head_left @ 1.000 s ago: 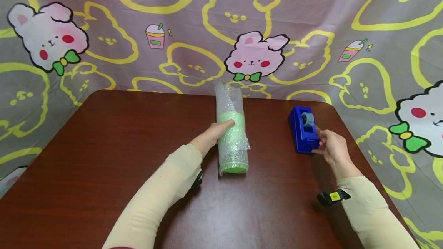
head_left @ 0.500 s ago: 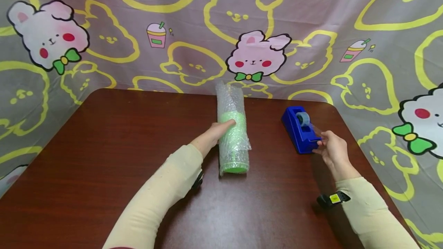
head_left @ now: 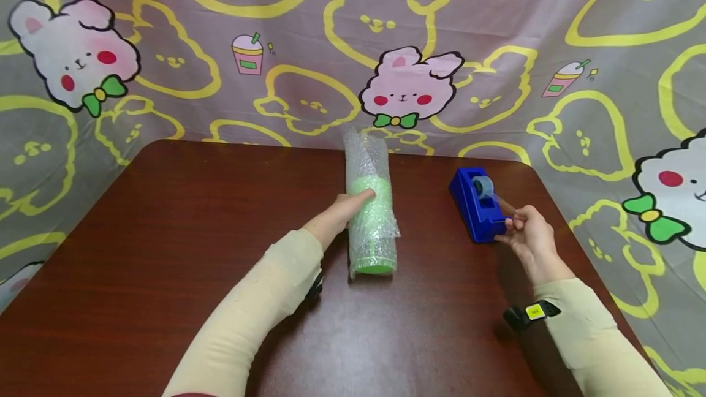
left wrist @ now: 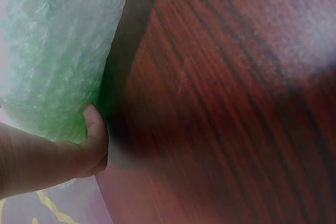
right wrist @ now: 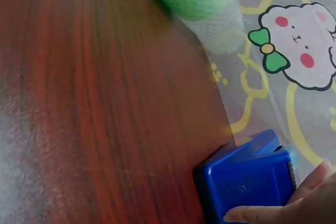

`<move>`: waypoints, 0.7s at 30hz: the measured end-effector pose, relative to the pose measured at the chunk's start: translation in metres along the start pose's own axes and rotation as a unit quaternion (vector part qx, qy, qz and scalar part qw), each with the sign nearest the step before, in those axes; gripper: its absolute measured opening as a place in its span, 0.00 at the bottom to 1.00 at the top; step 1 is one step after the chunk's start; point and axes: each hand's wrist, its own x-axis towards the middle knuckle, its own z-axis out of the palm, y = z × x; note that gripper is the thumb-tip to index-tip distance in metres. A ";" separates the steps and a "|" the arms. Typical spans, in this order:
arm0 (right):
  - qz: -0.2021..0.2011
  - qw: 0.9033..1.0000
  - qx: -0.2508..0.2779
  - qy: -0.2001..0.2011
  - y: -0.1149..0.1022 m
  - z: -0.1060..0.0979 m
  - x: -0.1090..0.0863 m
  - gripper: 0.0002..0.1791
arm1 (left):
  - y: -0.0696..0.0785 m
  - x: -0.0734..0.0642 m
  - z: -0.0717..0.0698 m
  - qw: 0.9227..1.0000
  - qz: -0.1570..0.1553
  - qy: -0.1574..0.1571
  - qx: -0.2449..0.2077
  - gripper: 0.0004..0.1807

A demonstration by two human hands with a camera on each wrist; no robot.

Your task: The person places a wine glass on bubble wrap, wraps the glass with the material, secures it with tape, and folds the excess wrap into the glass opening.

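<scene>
A green cylinder in bubble wrap (head_left: 371,231) lies lengthwise on the table. My left hand (head_left: 353,204) holds it around the middle, the thumb across its top; in the left wrist view a fingertip (left wrist: 92,116) curls against the wrap. To the right stands a blue tape dispenser (head_left: 475,213) with a roll of clear tape (head_left: 483,187) in it. My right hand (head_left: 532,238) pinches the end of a tape strip (head_left: 504,204) drawn from the roll past the cutter. One fingertip (right wrist: 233,214) of that hand touches the dispenser's front.
The brown wooden table (head_left: 193,250) has a rounded far edge. Patterned cloth (head_left: 309,29) hangs close behind it and along both sides. A black strap (head_left: 532,314) with a yellow patch is on the right wrist.
The dispenser's rear end has swung to the left, so it now stands more slanted. The right hand keeps its pinch on the tape. The left hand and the wrapped cylinder have not visibly moved.
</scene>
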 end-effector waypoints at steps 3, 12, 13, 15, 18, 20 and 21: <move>-0.011 1.000 0.007 -0.011 0.002 -0.001 0.000 0.27 | 0.000 0.000 -0.001 1.000 0.001 -0.004 -0.001 0.49; -0.027 0.996 0.051 -0.067 0.009 -0.012 0.000 0.29 | -0.001 0.000 -0.001 1.000 0.004 -0.008 -0.003 0.49; -0.029 0.995 0.059 -0.069 0.010 -0.013 0.000 0.28 | -0.001 0.001 -0.001 1.000 0.004 -0.007 -0.003 0.49; -0.029 0.994 0.070 -0.076 0.010 -0.016 0.001 0.28 | -0.001 0.001 -0.001 1.000 0.005 -0.007 0.000 0.48; -0.029 0.992 0.087 -0.086 0.011 -0.020 0.002 0.28 | -0.002 0.001 -0.001 1.000 0.006 -0.008 0.001 0.48; -0.032 0.991 0.096 -0.089 0.012 -0.021 0.002 0.27 | -0.002 0.001 -0.001 1.000 0.008 -0.010 0.002 0.48; -0.036 0.991 0.101 -0.086 0.013 -0.021 0.003 0.27 | -0.002 0.001 -0.001 1.000 0.007 -0.011 0.002 0.48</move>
